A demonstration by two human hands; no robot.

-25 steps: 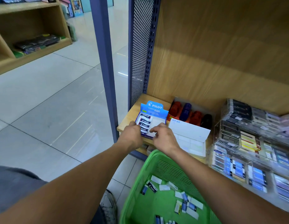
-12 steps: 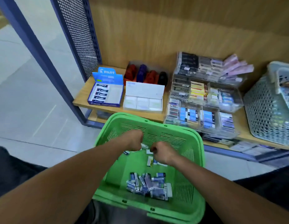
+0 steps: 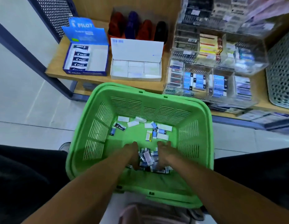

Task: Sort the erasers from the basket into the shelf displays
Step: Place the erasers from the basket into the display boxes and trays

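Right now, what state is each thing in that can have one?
Green basket: on the floor, erasers inside.
Blue Pilot box: lid up, left column filled, right column bare.
White box: lid up, nearly full.
Left hand: down in the eraser pile.
Right hand: in the pile too; grip unclear.

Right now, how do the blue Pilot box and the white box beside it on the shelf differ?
The blue Pilot box is printed with a brand name; the white box is mostly plain. The blue box holds dark-sleeved erasers on its left side only, while the white box is filled across with pale ones. Both sit open, lids upright.
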